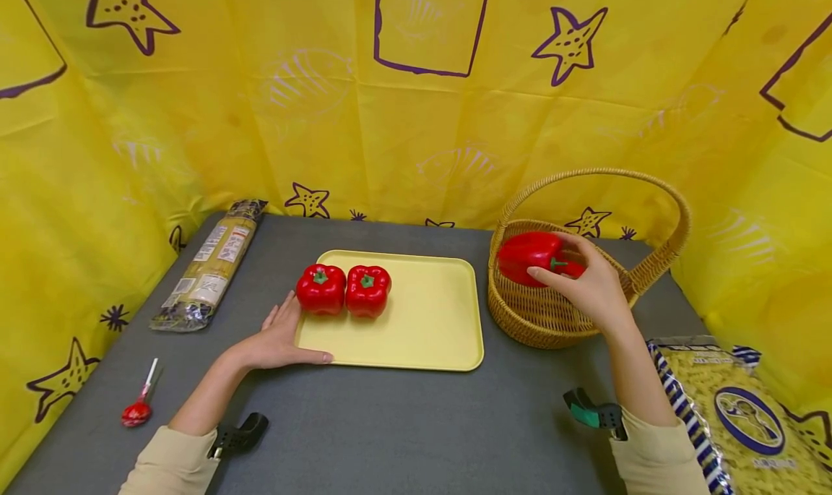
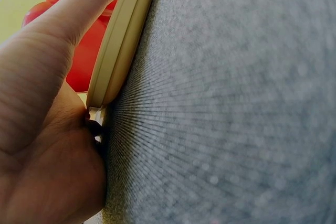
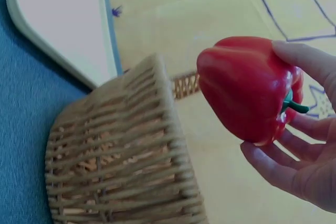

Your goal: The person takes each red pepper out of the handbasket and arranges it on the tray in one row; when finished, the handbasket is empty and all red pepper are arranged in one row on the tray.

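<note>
My right hand grips a red bell pepper with a green stem, lying on its side in the grasp over the wicker basket. In the right wrist view the pepper is above the basket's rim, with thumb and fingers around its stem end. My left hand rests at the near left corner of a pale yellow tray, fingers stretched along its left side and thumb along the front edge. Two more red bell peppers, one at the tray's left edge and its neighbour, stand side by side, stems up.
A long clear pack of dry noodles lies at the back left. Nearer on that side is a red lollipop. At the front right lies a bag of pasta. The basket's tall handle arches over it. Yellow cloth surrounds the grey table.
</note>
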`<state>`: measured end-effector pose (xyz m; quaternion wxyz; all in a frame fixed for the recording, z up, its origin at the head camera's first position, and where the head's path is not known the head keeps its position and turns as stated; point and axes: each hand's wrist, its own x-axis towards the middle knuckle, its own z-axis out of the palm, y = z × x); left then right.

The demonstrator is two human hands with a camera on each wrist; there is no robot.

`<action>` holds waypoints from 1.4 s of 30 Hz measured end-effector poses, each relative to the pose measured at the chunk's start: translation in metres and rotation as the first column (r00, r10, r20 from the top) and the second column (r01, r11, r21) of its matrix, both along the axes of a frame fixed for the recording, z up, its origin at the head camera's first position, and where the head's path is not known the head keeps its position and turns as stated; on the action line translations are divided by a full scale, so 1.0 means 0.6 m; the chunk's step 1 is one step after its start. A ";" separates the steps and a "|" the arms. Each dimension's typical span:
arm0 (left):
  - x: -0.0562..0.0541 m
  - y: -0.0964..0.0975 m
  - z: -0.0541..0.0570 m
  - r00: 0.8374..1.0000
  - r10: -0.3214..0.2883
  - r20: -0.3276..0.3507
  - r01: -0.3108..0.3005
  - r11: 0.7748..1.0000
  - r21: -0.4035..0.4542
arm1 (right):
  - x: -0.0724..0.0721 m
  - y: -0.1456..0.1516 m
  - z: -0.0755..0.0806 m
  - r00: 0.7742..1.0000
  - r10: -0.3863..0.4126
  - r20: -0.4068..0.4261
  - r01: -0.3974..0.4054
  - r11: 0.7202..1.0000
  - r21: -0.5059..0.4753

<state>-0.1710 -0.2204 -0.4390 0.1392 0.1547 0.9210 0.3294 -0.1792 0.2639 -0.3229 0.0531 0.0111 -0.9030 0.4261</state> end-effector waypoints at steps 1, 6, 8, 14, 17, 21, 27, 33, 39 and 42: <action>0.000 0.000 -0.001 1.000 0.000 -0.002 0.000 1.000 0.001 | 0.002 -0.003 0.001 1.000 0.004 -0.006 -0.004 1.000 -0.001; -0.001 0.000 -0.003 1.000 0.001 -0.005 -0.001 1.000 -0.001 | 0.005 -0.021 0.003 0.999 0.032 -0.035 -0.031 0.999 0.010; -0.001 0.000 -0.002 1.000 0.003 -0.005 -0.003 1.000 -0.005 | 0.004 -0.028 0.002 0.998 0.048 -0.047 -0.047 0.999 0.019; 0.001 0.000 0.002 1.000 0.002 -0.006 -0.002 1.000 -0.002 | 0.000 -0.047 -0.007 0.993 0.102 -0.064 -0.100 0.994 0.035; 0.001 0.000 0.002 1.000 0.002 -0.004 -0.002 1.000 0.001 | -0.004 -0.057 -0.013 0.991 0.121 -0.063 -0.119 0.992 0.032; 0.002 0.000 0.003 1.000 0.004 -0.002 -0.004 1.000 0.005 | -0.008 -0.073 -0.018 0.986 0.152 -0.061 -0.150 0.988 0.042; 0.002 0.000 0.003 1.000 0.007 0.003 -0.007 1.000 0.010 | -0.017 -0.101 -0.031 0.979 0.199 -0.049 -0.194 0.977 0.088; 0.000 0.000 0.002 1.000 0.008 0.010 -0.008 1.000 0.008 | -0.026 -0.125 -0.044 0.966 0.249 -0.068 -0.241 0.964 0.113; -0.001 0.000 0.001 1.000 0.005 0.010 -0.005 1.000 0.008 | -0.031 -0.143 -0.053 0.957 0.282 -0.068 -0.274 0.955 0.110; -0.001 0.000 0.001 1.000 0.004 0.009 -0.004 1.000 0.009 | -0.033 -0.152 -0.058 0.953 0.294 -0.078 -0.284 0.952 0.116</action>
